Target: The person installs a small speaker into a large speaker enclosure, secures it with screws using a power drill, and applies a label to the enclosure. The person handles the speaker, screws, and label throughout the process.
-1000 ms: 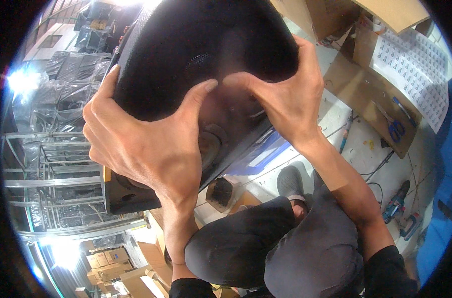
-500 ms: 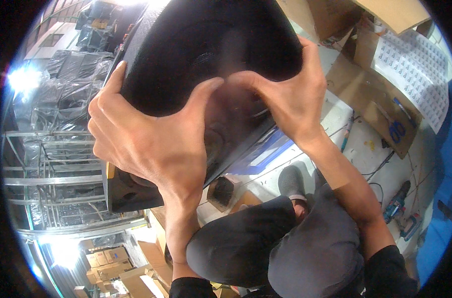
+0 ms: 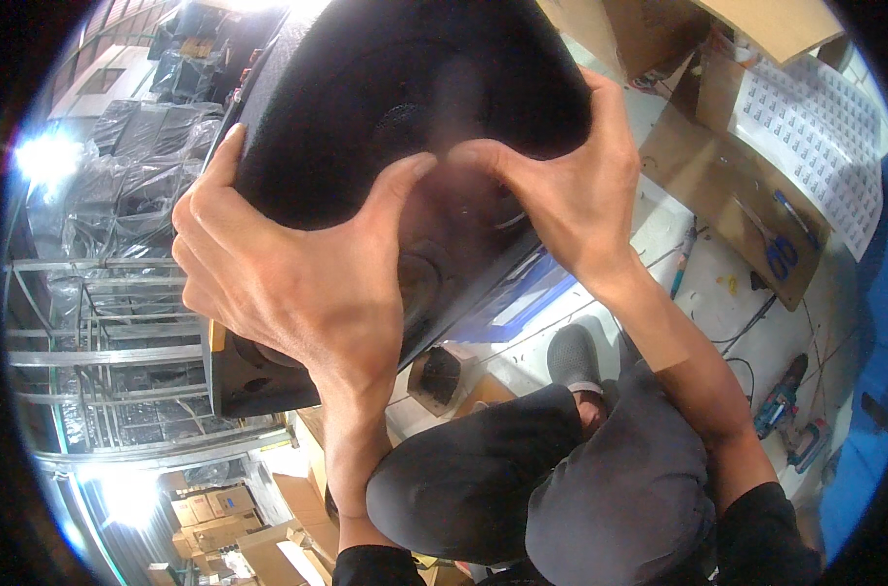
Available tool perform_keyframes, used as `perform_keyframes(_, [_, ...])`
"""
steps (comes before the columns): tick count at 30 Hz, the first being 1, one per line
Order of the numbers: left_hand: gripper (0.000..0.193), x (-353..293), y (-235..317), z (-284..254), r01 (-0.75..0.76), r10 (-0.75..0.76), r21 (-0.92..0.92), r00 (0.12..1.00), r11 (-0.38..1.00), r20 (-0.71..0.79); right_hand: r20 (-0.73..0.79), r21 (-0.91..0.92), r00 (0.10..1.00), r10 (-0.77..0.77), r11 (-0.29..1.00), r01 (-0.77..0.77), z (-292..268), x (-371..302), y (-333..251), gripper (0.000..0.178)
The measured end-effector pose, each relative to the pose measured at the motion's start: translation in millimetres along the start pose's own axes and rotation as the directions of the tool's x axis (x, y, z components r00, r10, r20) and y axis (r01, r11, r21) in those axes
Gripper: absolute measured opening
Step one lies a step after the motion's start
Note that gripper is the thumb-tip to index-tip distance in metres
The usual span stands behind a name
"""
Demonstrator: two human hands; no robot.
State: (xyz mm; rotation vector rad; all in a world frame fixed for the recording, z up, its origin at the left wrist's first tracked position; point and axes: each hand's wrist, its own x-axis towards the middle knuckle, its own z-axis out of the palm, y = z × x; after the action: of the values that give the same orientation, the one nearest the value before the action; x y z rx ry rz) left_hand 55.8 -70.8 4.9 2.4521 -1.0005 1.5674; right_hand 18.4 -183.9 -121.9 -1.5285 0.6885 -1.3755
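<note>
A large black speaker cabinet [image 3: 268,386] fills the upper middle, its front turned up toward me. Over its far part lies a dark speaker grille [image 3: 405,117] with a curved edge, and a round driver [image 3: 419,278] shows in the bare part on the near side. My left hand [image 3: 288,264] grips the grille's left side, fingers along the outer edge and thumb on the near edge. At the right side my right hand [image 3: 580,186] holds it the same way; its fingers are mostly hidden behind the edge. Both thumb tips almost meet at the middle.
To the right, scissors [image 3: 781,256] and a pen lie on cardboard [image 3: 698,146] beside a printed sheet [image 3: 805,142]. A power drill [image 3: 781,400] rests on the tiled floor near a cable. Metal racks [image 3: 122,356] and plastic-wrapped stacks stand at left, with cardboard boxes [image 3: 214,527] below.
Both hands keep their hold on the grille and have barely shifted. The view has moved very slightly.
</note>
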Motion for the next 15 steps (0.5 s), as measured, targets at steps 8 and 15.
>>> perform_keyframes(8, [0.094, 0.3, 1.4, -0.4, 0.019, -0.019, 0.023, 1.0, 1.0, 0.01, -0.015, 0.014, 1.0, -0.022, 1.0, 0.022, 0.9, 0.3, 1.3, 0.091])
perform_keyframes(15, [0.095, 0.5, 1.3, -0.4, 0.016, -0.016, 0.02, 1.0, 1.0, 0.013, -0.016, 0.007, 0.998, -0.06, 0.998, 0.06, 1.8, 0.5, 3.9, 0.091])
